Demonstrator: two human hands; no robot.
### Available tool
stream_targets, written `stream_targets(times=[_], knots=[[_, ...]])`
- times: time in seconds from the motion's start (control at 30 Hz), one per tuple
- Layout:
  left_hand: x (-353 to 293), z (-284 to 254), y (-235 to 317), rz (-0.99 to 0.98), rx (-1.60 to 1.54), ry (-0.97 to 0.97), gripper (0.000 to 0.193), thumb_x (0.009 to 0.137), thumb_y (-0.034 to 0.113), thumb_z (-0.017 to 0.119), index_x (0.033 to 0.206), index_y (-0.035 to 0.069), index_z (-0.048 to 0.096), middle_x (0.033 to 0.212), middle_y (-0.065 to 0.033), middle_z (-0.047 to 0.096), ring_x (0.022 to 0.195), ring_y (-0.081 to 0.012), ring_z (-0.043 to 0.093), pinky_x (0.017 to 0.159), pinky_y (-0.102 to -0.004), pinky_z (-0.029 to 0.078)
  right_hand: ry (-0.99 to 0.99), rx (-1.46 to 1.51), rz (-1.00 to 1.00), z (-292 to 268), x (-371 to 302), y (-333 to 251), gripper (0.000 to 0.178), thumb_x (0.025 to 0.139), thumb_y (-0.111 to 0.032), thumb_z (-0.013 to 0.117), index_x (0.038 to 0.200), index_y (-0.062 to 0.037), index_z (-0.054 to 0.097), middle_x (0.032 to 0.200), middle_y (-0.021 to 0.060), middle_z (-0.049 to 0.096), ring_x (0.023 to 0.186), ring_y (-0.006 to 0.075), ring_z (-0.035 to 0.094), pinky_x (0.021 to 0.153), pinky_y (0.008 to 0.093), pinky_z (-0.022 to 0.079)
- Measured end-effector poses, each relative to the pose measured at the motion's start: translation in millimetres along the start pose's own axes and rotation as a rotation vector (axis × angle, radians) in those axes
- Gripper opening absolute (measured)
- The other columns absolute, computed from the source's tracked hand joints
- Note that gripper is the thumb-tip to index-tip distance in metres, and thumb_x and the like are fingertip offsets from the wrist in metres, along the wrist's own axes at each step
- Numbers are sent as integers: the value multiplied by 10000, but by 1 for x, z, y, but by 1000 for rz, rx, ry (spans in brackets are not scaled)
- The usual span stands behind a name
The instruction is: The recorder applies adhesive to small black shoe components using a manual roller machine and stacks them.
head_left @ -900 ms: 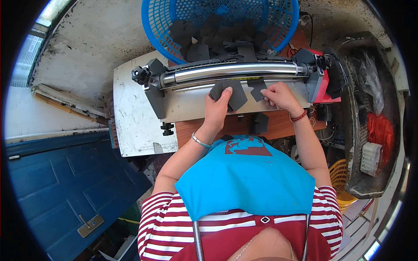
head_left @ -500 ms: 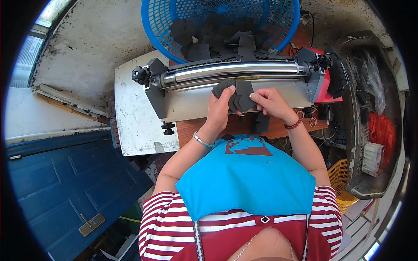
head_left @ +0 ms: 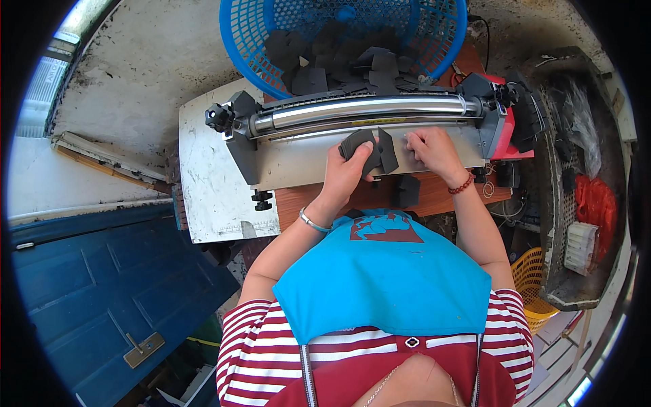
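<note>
A fanned stack of thin black sheet pieces (head_left: 358,146) is gripped in my left hand (head_left: 342,173), thumb on top. One more black piece (head_left: 388,150) sticks out tilted at the right side of that stack; whether my left fingers hold it, I cannot tell. My right hand (head_left: 435,154) is to the right of it, apart from the pieces, with fingers curled in and nothing visible in them. Both hands are over the metal plate (head_left: 291,163) in front of a machine with a shiny steel roller (head_left: 366,108).
Behind the roller stands a blue plastic basket (head_left: 234,51) with many black pieces (head_left: 312,80). A dark block-like piece (head_left: 405,191) is at the wooden table's (head_left: 359,198) front. To the right are a worn trough (head_left: 553,271) and a yellow basket (head_left: 527,275); a blue door (head_left: 102,292) is left.
My right hand has let go of the pieces and moved right, its fingers curling in. The stack in my left hand has turned, and one piece now stands out from it.
</note>
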State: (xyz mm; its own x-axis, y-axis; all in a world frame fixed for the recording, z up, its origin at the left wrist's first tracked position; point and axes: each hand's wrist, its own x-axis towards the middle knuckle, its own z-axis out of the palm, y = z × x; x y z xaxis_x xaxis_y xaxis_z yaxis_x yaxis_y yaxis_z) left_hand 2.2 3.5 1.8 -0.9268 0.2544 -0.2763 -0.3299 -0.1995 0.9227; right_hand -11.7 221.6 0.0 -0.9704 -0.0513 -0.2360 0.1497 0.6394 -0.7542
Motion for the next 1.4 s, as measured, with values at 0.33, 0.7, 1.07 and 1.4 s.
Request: stream_targets(times=[0.33, 0.7, 1.07, 1.4], knots=[[3, -5, -9, 32, -52, 82, 235, 949, 168, 533, 1086, 13, 645, 988, -51, 657, 818, -140, 646, 544, -253, 538, 160, -579, -280, 25, -11, -20, 323, 814, -333, 692, 663, -76, 565, 613, 75, 602, 580, 289, 603, 525, 401, 447], [-1, 0, -1, -26, -109, 92, 229, 940, 201, 551, 1090, 57, 648, 981, -25, 660, 809, -110, 631, 576, -255, 527, 248, -503, -463, 30, -31, -13, 293, 806, -310, 717, 961, -87, 606, 839, 82, 639, 668, 291, 636, 576, 387, 491], [1, 5, -2, -41, -160, 52, 244, 935, 205, 567, 1122, 59, 626, 1020, -23, 656, 809, -87, 611, 557, -243, 508, 167, -83, -413, 29, -19, -17, 187, 908, -231, 628, 859, -51, 646, 751, 80, 631, 643, 210, 622, 577, 310, 482], [0, -1, -1, -53, -318, -63, 240, 961, 242, 527, 1046, 36, 616, 900, -42, 654, 735, -95, 607, 514, -237, 483, -140, 417, -88, 26, -25, -20, 244, 939, -241, 616, 872, -14, 676, 666, 5, 620, 529, 57, 498, 490, 216, 414]])
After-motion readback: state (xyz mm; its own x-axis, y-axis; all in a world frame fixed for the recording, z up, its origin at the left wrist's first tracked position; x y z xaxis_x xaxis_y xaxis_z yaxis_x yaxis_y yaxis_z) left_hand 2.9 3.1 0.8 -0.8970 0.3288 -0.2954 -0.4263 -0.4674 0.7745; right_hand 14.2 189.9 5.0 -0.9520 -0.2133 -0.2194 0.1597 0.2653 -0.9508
